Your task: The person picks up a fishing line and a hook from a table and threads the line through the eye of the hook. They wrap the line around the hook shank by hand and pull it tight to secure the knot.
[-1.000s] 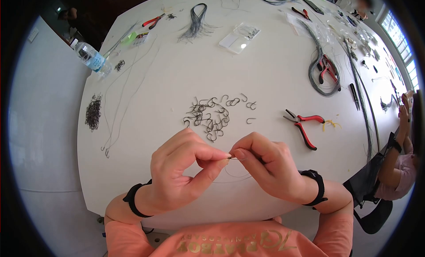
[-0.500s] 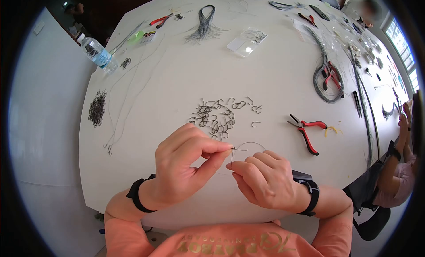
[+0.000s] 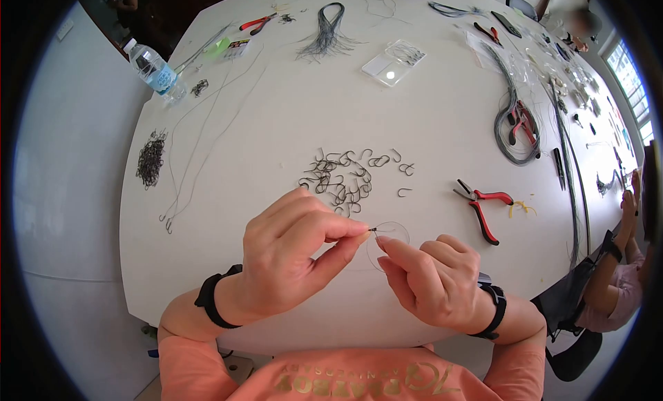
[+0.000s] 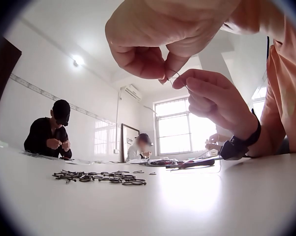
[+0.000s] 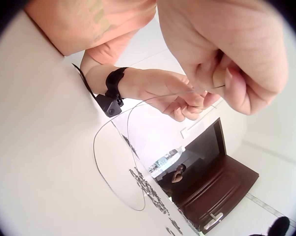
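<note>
Large white table (image 3: pixel 442 125) stands on pale grey floor (image 3: pixel 65 194). White walls (image 4: pixel 40 98), bright window (image 4: pixel 180 130), ceiling lamp (image 4: pixel 78 61) lit, dark brown door (image 5: pixel 221 172).

Tabletop (image 3: pixel 276 111): white, rounded edge.
Loose hooks (image 3: pixel 342 180): scattered dark pile, mid-tabletop.
Pliers (image 3: pixel 481 202): red handles, lying flat to the right of the pile.
Water bottle (image 3: pixel 155 70): upright, far left edge.
Clear box (image 3: pixel 394 63): flat, far side.
Grey coil (image 3: pixel 514 125): looped around a second pair of red pliers.
Dark heap (image 3: pixel 150 159): left edge, contents too small to tell.
Seated person (image 3: pixel 615 277): right edge.
</note>
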The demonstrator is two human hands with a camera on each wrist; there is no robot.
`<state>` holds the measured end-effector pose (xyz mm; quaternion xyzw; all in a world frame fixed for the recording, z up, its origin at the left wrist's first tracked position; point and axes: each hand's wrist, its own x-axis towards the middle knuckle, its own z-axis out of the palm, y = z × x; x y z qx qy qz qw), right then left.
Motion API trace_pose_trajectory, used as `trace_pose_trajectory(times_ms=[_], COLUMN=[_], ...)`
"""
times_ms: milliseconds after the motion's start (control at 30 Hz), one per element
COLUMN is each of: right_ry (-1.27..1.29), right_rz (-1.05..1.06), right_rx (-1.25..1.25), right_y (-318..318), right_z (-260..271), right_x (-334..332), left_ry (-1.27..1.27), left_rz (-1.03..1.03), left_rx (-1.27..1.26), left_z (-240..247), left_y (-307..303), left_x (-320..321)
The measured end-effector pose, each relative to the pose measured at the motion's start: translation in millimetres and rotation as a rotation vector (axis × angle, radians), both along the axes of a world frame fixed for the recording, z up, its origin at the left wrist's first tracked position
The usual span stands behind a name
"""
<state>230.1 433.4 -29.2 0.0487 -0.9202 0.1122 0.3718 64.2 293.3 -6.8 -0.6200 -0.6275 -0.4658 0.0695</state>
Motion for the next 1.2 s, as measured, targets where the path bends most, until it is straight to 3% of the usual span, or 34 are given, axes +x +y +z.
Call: trace_pose_trajectory(times_ms=[333, 700, 1200], right_ry=[-0.025, -0.040, -0.003], right_rz=[0.026, 0.082, 0.097], right_rx=[0.113, -0.041, -0.144], right_y=[2, 12, 18], right_z=[3, 10, 13], right_x=[1, 0, -3], left_ry=[0.044, 0.164, 0.058], left_rz=[-0.010, -0.072, -0.162], left_rx=[0.010, -0.048, -0.041], left_z=[-2, -5, -6], left_y=[1, 4, 6], left_x=[3, 6, 8])
